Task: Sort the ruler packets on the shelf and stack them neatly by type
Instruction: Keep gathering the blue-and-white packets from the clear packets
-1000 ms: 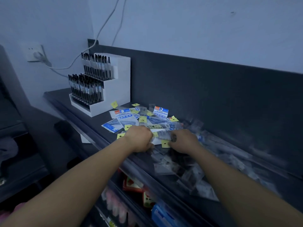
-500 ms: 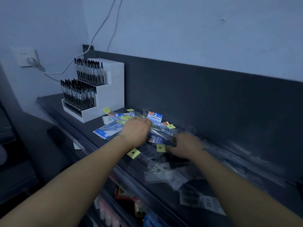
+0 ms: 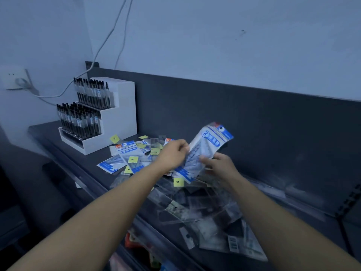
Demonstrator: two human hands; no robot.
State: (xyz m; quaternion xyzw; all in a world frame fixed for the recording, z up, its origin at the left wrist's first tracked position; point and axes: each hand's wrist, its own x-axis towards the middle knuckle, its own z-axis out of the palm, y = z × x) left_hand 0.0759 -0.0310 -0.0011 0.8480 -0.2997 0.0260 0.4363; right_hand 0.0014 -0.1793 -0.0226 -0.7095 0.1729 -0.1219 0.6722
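Sorting is mid-pick: the left hand (image 3: 172,153) and right hand (image 3: 219,166) both pinch a blue-and-white clear plastic ruler packet (image 3: 208,146) (perhaps several, since blur hides the edges), tilted above the loose heap of packets (image 3: 136,157) on the dark grey shelf (image 3: 50,133). Next it needs laying squarely on its own kind.
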